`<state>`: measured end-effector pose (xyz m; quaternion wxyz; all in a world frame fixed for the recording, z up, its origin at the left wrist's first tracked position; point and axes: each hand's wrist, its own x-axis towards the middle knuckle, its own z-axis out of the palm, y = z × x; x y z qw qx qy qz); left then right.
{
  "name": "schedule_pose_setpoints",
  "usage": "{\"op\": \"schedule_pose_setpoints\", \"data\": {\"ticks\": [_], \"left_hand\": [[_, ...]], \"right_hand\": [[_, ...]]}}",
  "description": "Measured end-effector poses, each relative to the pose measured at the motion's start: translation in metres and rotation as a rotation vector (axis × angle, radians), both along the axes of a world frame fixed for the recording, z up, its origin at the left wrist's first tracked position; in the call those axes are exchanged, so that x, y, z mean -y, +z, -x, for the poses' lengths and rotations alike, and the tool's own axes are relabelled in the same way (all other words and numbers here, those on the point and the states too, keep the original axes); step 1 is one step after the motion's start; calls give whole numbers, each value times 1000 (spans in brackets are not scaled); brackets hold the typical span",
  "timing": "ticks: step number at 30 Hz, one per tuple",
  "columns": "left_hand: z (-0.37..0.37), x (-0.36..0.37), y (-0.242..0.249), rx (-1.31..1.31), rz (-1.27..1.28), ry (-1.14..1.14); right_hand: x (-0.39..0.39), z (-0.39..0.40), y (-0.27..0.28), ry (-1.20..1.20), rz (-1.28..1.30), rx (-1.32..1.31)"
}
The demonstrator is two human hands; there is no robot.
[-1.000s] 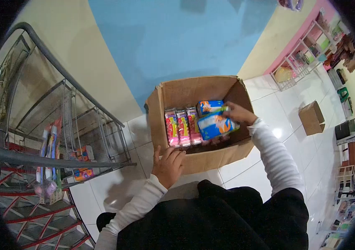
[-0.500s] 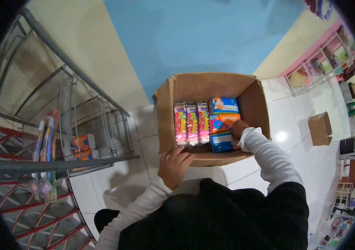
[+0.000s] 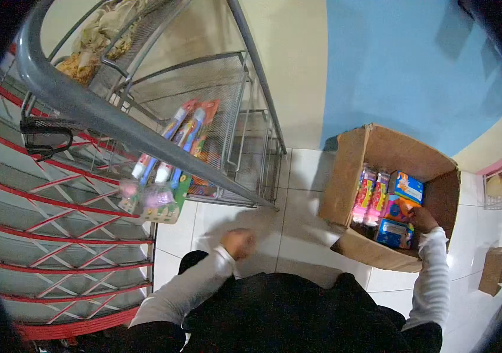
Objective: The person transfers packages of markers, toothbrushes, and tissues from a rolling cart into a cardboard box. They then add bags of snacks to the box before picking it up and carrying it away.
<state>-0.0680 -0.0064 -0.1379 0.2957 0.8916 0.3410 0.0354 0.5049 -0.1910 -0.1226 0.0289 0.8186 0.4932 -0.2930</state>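
1. Two hands show: right hand [image 3: 423, 219] reaches into the cardboard box [image 3: 345, 176], fingers curled on the orange packet [image 3: 403, 207] beside the blue packet [image 3: 393, 233]
2. Left hand [image 3: 237, 242] hovers blurred over the floor tiles [image 3: 298, 170]; grip unclear

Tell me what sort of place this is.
Probably a small shop being stocked. A wire rack carries hanging packs of toothbrushes, an open cardboard box on the tiled floor holds packaged goods, and the right hand reaches into it.
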Motion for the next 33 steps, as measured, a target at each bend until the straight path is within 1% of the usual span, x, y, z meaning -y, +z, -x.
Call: {"op": "schedule_pose_setpoints", "data": {"ticks": [1, 2, 3, 4, 5, 6, 7, 9, 10, 11, 13, 17, 20, 23, 25, 26, 28, 29, 31, 32, 33], "left_hand": [[15, -13, -3, 28, -5, 221], [25, -26, -6, 54, -8, 441], [31, -42, -15, 22, -50, 650], [43, -63, -29, 12, -15, 822], [82, -96, -89, 58, -162, 913], [60, -101, -66, 397, -83, 977], [61, -101, -70, 389, -77, 967], [53, -127, -68, 354, -101, 931], [50, -126, -71, 338, -114, 914], [47, -131, -72, 325, -127, 899], [42, -135, -75, 304, -161, 866], [40, -143, -76, 255, -238, 814], [51, -144, -75, 223, -289, 780], [58, -152, -73, 199, -336, 750], [61, -155, -71, 178, -371, 730], [65, -158, -70, 166, -388, 722], [76, -154, -68, 143, -417, 707], [78, -162, -66, 134, -432, 699], [99, -149, -64, 116, -461, 682], [104, -134, -66, 105, -476, 673], [104, -132, -66, 94, -492, 663]], "right_hand": [[-7, 21, 22, -234, -256, -139], [-8, 27, 26, -267, -404, -174], [-8, 33, 28, -303, -552, -208], [-10, 43, 40, -298, -609, -266], [-11, 54, 56, -295, -665, -322], [-10, 61, 65, -257, -700, -317], [-10, 69, 74, -271, -695, -317], [-9, 90, 95, -370, -700, -470], [-8, 100, 104, -423, -677, -503], [-5, 105, 106, -432, -674, -501], [2, 111, 108, -458, -661, -591], [6, 120, 113, -470, -658, -583], [6, 122, 114, -426, -675, -609], [5, 127, 117, -416, -627, -575], [-3, 139, 130, -467, -514, -543], [-6, 141, 128, -466, -512, -543], [-10, 145, 123, -304, -647, -484], [-14, 151, 131, -302, -645, -481], [-27, 174, 153, -232, -547, -507], [-32, 184, 158, -134, -540, -484], [-35, 194, 155, -44, -567, -547]]}}
